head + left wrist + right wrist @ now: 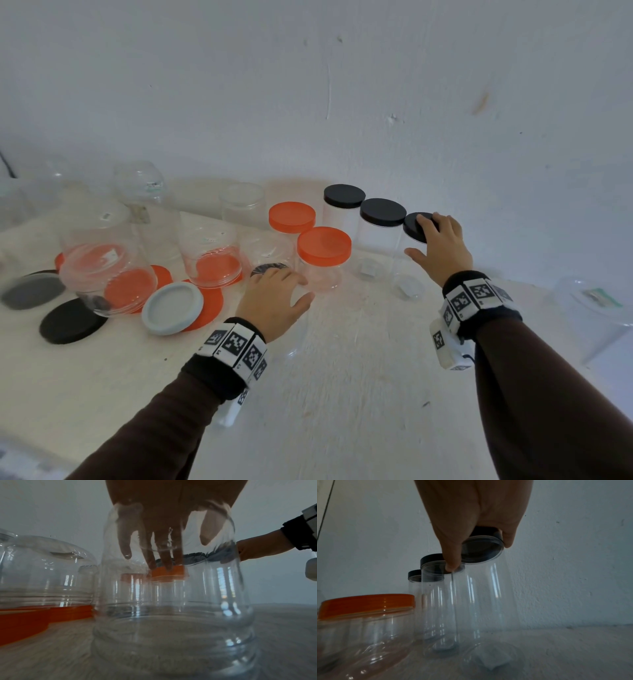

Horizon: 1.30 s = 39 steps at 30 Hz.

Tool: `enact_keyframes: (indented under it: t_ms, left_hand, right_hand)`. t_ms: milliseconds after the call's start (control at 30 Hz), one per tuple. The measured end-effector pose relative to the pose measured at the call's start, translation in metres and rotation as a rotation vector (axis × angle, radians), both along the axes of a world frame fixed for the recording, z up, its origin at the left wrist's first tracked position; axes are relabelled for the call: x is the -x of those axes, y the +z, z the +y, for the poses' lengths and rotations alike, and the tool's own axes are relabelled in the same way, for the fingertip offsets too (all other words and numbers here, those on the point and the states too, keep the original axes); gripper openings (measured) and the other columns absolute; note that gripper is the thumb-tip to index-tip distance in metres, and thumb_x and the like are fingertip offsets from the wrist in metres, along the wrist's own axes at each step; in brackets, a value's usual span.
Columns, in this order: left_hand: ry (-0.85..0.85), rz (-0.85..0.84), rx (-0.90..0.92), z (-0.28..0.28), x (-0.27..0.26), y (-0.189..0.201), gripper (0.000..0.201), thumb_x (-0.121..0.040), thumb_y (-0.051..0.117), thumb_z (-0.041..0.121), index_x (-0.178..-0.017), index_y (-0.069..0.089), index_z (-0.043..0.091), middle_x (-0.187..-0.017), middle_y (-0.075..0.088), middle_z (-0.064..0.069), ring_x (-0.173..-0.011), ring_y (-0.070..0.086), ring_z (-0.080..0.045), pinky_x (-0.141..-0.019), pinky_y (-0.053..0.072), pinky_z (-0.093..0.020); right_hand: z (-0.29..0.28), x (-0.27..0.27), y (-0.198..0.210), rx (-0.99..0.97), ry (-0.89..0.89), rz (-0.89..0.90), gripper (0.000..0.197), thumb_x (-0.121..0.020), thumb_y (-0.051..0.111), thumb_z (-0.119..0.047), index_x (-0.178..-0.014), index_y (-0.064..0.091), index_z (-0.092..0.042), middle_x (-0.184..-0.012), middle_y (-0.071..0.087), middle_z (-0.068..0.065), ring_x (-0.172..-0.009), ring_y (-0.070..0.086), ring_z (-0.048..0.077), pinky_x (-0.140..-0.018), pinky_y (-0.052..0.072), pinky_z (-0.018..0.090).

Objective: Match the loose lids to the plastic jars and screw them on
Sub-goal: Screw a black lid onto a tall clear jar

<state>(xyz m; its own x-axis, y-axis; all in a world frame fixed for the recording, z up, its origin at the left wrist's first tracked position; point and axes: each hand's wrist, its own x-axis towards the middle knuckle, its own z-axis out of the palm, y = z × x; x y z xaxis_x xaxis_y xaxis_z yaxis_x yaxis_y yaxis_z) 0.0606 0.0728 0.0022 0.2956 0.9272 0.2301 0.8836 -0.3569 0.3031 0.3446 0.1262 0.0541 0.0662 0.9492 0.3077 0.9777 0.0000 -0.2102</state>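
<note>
- Right hand [440, 246] clamped over the black lid [418, 226] of a tall clear jar [481, 601], thumb on one side of the rim and fingers [508, 538] on the other.
- That jar tilted, leaning toward the next black-lidded jar [381, 226] in the row; its base low on the white table [342, 394], though cannot tell whether it touches.
- Third black-lidded jar [343, 204] standing at the far left end of that row, close against the wall [342, 85].
- Left hand [277, 301] laid on top of an upside-down clear jar [171, 601], left of the tilted jar; fingers [125, 536] spread and bent down over its base, thumb out to the side.
- Mouth of the upside-down jar flat on the table, no lid on it.
- Two orange-lidded jars [323, 255] between the upside-down jar and the black-lidded row, one behind the other.
- Further left of the upside-down jar: loose orange lids [205, 305], a pale blue-grey lid [173, 307] resting partly on one of them, a loose black lid [72, 320] and a grey lid [32, 291].
- More lidless clear jars [102, 260] standing mouth-down among those lids, some over the orange ones.
</note>
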Motion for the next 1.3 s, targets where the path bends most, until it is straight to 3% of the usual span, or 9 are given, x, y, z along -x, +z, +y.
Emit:
enact_keyframes:
  t_ms: [167,400,567,633,800,900,1000,1100,1300]
  left_hand:
    - [0.003,0.017,-0.005,0.0,0.001,0.0,0.081,-0.07,0.005,0.065,-0.12,0.054,0.025,-0.126,0.052,0.01,-0.12,0.041,-0.01,-0.102,0.029,-0.033]
    - [-0.017,0.002,0.003,0.001,0.003,0.0,0.078,-0.072,0.01,0.065,-0.118,0.056,0.021,-0.123,0.055,0.007,-0.117,0.046,-0.013,-0.101,0.033,-0.036]
    - [0.022,-0.131,-0.057,0.005,0.001,-0.004,0.044,-0.087,0.051,0.046,-0.115,0.056,0.012,-0.112,0.059,-0.002,-0.102,0.054,-0.02,-0.093,0.042,-0.041]
    - [0.031,-0.119,-0.083,0.006,0.001,-0.004,0.042,-0.087,0.052,0.043,-0.111,0.06,0.01,-0.107,0.061,-0.005,-0.098,0.055,-0.022,-0.089,0.044,-0.04]
    - [-0.015,-0.063,-0.072,0.011,0.007,-0.01,0.076,-0.077,0.024,0.074,-0.105,0.064,0.015,-0.108,0.065,0.0,-0.097,0.058,-0.02,-0.088,0.045,-0.046]
    - [-0.003,0.079,-0.062,0.007,0.005,-0.005,0.09,-0.072,0.017,0.084,-0.118,0.058,0.017,-0.127,0.057,0.0,-0.114,0.053,-0.021,-0.096,0.04,-0.049]
    - [0.026,0.279,0.081,0.004,0.004,0.0,0.1,-0.069,0.031,0.084,-0.143,0.031,0.017,-0.152,0.027,-0.002,-0.138,0.025,-0.025,-0.111,0.021,-0.052]
    - [-0.032,0.328,0.214,0.004,0.002,0.007,0.106,-0.068,0.052,0.076,-0.147,0.014,0.015,-0.155,0.014,-0.007,-0.141,0.012,-0.029,-0.113,0.016,-0.052]
    - [-0.092,0.267,0.253,-0.012,-0.023,0.018,0.102,-0.07,0.068,0.06,-0.147,0.014,0.021,-0.154,0.013,0.0,-0.141,0.011,-0.023,-0.111,0.02,-0.051]
  right_hand:
    - [0.0,0.0,0.008,0.026,0.001,-0.056,0.07,-0.083,0.064,-0.04,-0.14,0.034,-0.013,-0.143,0.032,0.014,-0.134,0.025,0.033,-0.109,0.027,0.051]
    - [-0.036,0.004,0.029,-0.027,0.052,-0.056,0.07,-0.086,0.06,-0.041,-0.143,0.029,-0.014,-0.151,0.021,0.011,-0.14,0.016,0.032,-0.113,0.013,0.051]
    - [-0.087,-0.009,0.036,-0.091,0.085,-0.088,0.058,-0.087,0.06,-0.035,-0.137,0.04,-0.013,-0.147,0.029,0.009,-0.135,0.026,0.03,-0.112,0.021,0.044]
    - [-0.105,-0.023,0.037,-0.119,0.063,-0.112,0.053,-0.087,0.06,-0.034,-0.133,0.045,-0.012,-0.146,0.032,0.009,-0.134,0.028,0.03,-0.111,0.023,0.043]
    - [-0.14,-0.07,0.042,-0.139,-0.078,-0.156,0.05,-0.086,0.062,-0.033,-0.129,0.05,-0.011,-0.145,0.035,0.01,-0.132,0.03,0.032,-0.109,0.023,0.045]
    - [-0.15,-0.094,0.042,-0.056,-0.166,-0.193,0.058,-0.085,0.06,-0.042,-0.135,0.044,-0.017,-0.15,0.025,0.009,-0.136,0.022,0.035,-0.111,0.021,0.05]
    - [-0.149,-0.106,0.035,0.113,-0.239,-0.187,0.071,-0.086,0.054,-0.053,-0.145,0.026,-0.026,-0.156,0.007,0.007,-0.14,0.009,0.039,-0.111,0.015,0.057]
    - [-0.145,-0.111,0.027,0.219,-0.275,-0.135,0.074,-0.087,0.053,-0.052,-0.147,0.016,-0.03,-0.157,-0.001,0.006,-0.14,0.005,0.041,-0.109,0.016,0.06]
    - [-0.145,-0.108,0.029,0.187,-0.303,-0.199,0.077,-0.082,0.064,-0.042,-0.145,0.023,-0.028,-0.147,0.024,0.012,-0.128,0.021,0.037,-0.096,0.037,0.047]
